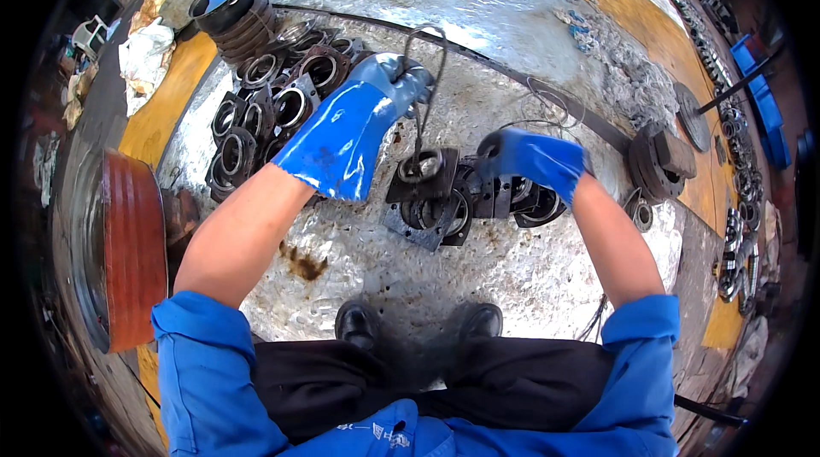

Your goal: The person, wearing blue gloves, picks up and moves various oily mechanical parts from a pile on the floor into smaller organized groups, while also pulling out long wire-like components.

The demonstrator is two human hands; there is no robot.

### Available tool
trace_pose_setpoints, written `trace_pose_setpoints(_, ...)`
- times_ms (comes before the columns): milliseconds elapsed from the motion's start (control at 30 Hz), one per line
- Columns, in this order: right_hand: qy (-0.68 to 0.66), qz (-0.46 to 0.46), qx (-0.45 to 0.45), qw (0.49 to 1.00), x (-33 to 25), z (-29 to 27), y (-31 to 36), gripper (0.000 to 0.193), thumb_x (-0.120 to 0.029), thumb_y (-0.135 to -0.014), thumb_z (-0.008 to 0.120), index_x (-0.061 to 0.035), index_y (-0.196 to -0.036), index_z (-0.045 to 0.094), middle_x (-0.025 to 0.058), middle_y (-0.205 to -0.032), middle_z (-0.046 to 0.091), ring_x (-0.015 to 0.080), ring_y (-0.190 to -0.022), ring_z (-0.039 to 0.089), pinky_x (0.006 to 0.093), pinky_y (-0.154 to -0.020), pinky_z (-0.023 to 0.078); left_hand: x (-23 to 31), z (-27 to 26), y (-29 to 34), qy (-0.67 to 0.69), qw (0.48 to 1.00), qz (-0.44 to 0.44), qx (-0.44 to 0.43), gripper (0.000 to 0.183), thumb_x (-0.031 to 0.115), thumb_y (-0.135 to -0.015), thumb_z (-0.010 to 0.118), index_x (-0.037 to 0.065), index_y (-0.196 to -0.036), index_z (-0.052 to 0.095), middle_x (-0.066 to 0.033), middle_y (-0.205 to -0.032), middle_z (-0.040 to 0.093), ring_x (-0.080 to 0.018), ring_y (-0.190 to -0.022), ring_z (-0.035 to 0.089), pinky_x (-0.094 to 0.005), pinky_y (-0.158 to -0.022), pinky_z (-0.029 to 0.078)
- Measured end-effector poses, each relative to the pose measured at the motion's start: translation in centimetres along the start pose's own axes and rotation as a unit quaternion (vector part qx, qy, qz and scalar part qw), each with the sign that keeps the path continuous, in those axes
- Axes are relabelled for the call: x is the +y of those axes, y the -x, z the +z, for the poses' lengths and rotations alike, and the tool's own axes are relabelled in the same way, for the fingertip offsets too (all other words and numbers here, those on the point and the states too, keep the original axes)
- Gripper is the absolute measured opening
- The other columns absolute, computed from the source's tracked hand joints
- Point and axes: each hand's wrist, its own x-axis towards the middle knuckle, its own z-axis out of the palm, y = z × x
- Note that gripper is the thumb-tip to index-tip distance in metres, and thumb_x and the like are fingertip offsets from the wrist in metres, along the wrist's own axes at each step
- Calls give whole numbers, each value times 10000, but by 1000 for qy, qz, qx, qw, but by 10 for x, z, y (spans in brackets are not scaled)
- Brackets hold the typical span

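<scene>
My left hand (367,120), in a blue and grey rubber glove, is closed round a bent metal wire (438,73) with a loop at its top. The wire's lower end reaches into the round opening of a dark square flanged bearing housing (423,175). Other flanged housings (431,218) lie under and beside it, in a short row to the right. Over that row is my right hand (530,158), in a matching glove. Its fingers are smeared by motion, so whether they grip a housing cannot be made out.
A heap of similar housings (290,107) lies at the left. Behind it stands a stack of dark rings (235,21); a rusty red drum (132,252) is at far left. Dark round metal parts (658,162) and thin wire (547,107) lie at the right. My shoes (357,325) stand in front.
</scene>
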Motion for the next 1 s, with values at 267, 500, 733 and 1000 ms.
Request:
trace_pose_setpoints(267, -432, -390, 59, 811, 10, 25, -42, 745, -341, -886, 794, -31, -1467, 446, 172, -1359, 589, 265, -1249, 588, 358, -1017, 526, 70, 21, 36, -186, 979, 81, -21, 186, 114, -970, 635, 41, -1106, 737, -94, -906, 766, -175, -734, 712, -315, -659, 581)
trace_pose_setpoints(500, -508, -122, 40, 852, 9, 69, -46, 307, -104, -937, 728, -41, -1234, 686, 76, -1116, 731, 131, -994, 660, 274, -861, 536, 14, -4, 22, 149, 972, 45, -177, 410, 96, -976, 664, 26, -1369, 570, -128, -1268, 672, -249, -1167, 657, -340, -995, 544)
trace_pose_setpoints(733, -573, -104, 156, 798, 61, 107, -38, 289, -247, -973, 700, -27, -1158, 722, 52, -919, 740, 106, -822, 665, 294, -759, 552, -238, -35, 22, 12, 996, -30, -79, 567, 158, -961, 667, 3, -1464, 456, -200, -1355, 602, -318, -1244, 597, -384, -1046, 493)
trace_pose_setpoints(1000, -758, -89, 113, 637, 104, 115, -37, 317, -284, -964, 700, -7, -1120, 709, 22, -732, 629, 114, -643, 585, 284, -588, 486, -247, 76, 41, -224, 973, 29, 54, 557, 293, -966, 666, -3, -1415, 519, -257, -1345, 602, -389, -1273, 564, -432, -1114, 413)
